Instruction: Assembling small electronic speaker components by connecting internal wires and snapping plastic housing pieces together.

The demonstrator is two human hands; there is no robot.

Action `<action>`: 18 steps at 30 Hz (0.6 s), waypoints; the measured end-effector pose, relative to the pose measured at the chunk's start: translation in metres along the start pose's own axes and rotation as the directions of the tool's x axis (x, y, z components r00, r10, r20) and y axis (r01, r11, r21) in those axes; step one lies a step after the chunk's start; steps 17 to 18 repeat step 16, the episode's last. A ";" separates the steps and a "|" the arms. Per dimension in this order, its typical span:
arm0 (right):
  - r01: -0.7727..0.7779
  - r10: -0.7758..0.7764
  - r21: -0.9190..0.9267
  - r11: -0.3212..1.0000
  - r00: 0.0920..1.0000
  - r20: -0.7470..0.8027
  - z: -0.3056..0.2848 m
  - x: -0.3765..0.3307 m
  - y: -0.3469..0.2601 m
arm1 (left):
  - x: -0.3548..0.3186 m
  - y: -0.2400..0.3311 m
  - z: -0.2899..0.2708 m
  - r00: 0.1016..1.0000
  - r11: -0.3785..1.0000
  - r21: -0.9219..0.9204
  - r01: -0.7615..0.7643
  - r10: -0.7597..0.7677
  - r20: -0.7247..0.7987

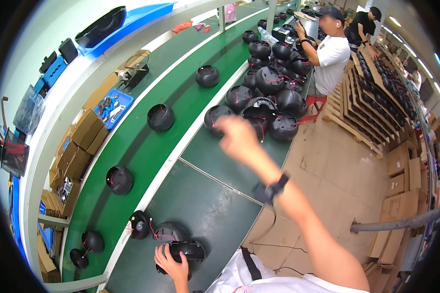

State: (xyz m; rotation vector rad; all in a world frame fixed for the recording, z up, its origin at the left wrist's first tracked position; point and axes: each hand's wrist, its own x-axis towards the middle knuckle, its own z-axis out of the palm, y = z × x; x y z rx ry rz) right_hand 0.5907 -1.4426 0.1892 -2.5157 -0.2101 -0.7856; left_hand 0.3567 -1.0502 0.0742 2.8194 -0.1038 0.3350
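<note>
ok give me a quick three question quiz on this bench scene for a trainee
1. True or false: the left hand rests on a black round housing at the near end of the bench.
2. Where is the right hand? A) flat on the green belt B) raised, reaching toward the pile of black housings C) inside a cardboard box
3. Fill in: the wires on the black housings are ____ in colour.

Key: 1 true; 2 B; 3 red
</note>
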 end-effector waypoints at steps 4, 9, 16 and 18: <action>-0.200 0.437 -0.673 0.712 0.877 0.201 -0.032 0.036 0.141 | 0.003 0.005 -0.009 0.999 0.999 -0.027 0.022 -0.021 0.029; -0.155 0.396 -0.659 0.736 0.888 0.235 -0.013 0.025 0.177 | 0.005 0.006 -0.015 0.993 0.994 -0.020 0.108 -0.109 -0.037; -0.149 0.112 -0.796 0.586 0.988 -0.103 -0.001 0.039 0.176 | 0.014 -0.009 -0.022 0.988 0.988 0.025 0.149 -0.148 -0.040; -0.149 0.112 -0.796 0.586 0.988 -0.103 -0.001 0.039 0.176 | 0.014 -0.009 -0.022 0.988 0.988 0.025 0.149 -0.148 -0.040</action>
